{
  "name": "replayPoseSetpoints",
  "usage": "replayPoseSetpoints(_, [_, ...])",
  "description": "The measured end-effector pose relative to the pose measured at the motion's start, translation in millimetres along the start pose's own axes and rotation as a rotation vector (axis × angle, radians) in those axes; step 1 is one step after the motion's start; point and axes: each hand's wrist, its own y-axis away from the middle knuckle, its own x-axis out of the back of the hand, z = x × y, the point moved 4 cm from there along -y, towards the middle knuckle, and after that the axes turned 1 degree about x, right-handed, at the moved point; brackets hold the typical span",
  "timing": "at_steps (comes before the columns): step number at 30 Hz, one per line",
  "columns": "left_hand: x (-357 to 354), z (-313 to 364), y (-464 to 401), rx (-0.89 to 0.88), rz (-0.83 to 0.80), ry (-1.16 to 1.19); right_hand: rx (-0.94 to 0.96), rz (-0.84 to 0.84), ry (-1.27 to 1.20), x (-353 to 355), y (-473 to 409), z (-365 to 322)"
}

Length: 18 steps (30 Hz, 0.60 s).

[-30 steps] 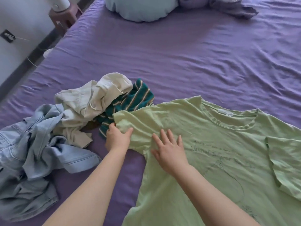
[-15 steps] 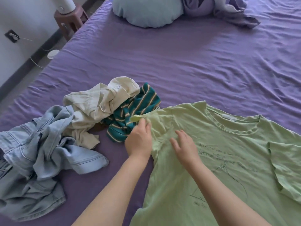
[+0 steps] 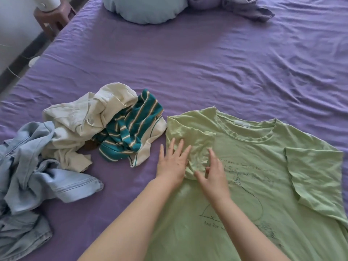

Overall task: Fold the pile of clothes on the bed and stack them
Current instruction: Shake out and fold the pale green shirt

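A light green T-shirt (image 3: 263, 176) with a line drawing and text lies spread front up on the purple bed sheet (image 3: 207, 72). Its left sleeve (image 3: 195, 144) is folded inward over the chest, and its right sleeve (image 3: 316, 176) is folded in too. My left hand (image 3: 172, 162) lies flat with straight fingers on the outer edge of the folded left sleeve. My right hand (image 3: 212, 174) rests on the sleeve's lower edge with fingers extended. To the left lie a crumpled cream shirt (image 3: 81, 121), a teal striped garment (image 3: 131, 134) and a light blue denim piece (image 3: 32, 178).
A pale blue pillow (image 3: 145, 8) and a bunched purple-grey blanket (image 3: 235, 6) lie at the head of the bed. A small wooden stool (image 3: 54, 17) carrying a white object stands off the bed's left edge beside the wall.
The left sleeve of the green T-shirt has been folded inward over the chest. My left hand let go of it and now lies flat; both hands shifted right onto the folded sleeve.
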Motion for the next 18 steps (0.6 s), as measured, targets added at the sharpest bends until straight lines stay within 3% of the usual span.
replayPoseSetpoints(3, [-8,-15,-10,0.011,-0.071,-0.095,0.058,-0.07,0.311,-10,10,5])
replayPoseSetpoints(6, [-3,-21,-15,0.013,-0.112,-0.137,0.068,-0.082,0.382,-4,22,12])
replayPoseSetpoints(11, [-9,-8,23,0.143,-0.035,-0.14,0.144,-0.135,0.609,8,75,36])
replayPoseSetpoints(14, [-24,14,70,0.014,-0.002,-0.244,0.113,-0.171,0.647,16,118,55])
replayPoseSetpoints(18, [-56,60,150,-0.169,-0.089,-0.234,0.048,-0.184,0.633,26,175,76])
